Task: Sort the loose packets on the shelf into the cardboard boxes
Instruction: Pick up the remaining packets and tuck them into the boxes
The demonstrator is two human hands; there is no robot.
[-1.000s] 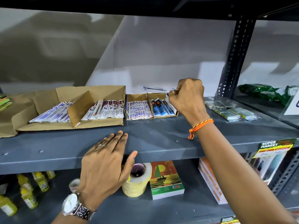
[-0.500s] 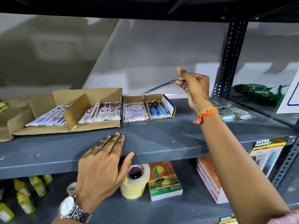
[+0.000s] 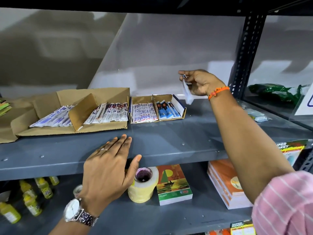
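Note:
My right hand [image 3: 201, 83] is raised above the grey shelf [image 3: 169, 138], pinching a thin white packet [image 3: 187, 94] that hangs down, blurred, just right of the small cardboard box [image 3: 177, 106]. That box holds white-and-red packets [image 3: 144, 112] on its left side and blue packets [image 3: 166, 110] on its right. A larger cardboard box [image 3: 94, 99] to the left has a divider and holds rows of white packets [image 3: 108, 112]. My left hand [image 3: 110, 168] rests flat on the shelf's front edge, fingers apart, holding nothing.
Clear packets [image 3: 257, 115] lie on the shelf behind my right forearm. A green bag [image 3: 274, 92] sits in the bay beyond the perforated upright [image 3: 243, 53]. Below are tape rolls [image 3: 144, 184], a notepad [image 3: 172, 184], orange booklets [image 3: 225, 182] and several yellow bottles [image 3: 32, 199].
My right hand lifted from beside the small box with a thin packet pinched in its fingers; the packet swung from sideways to hanging down. My left hand stayed on the shelf edge.

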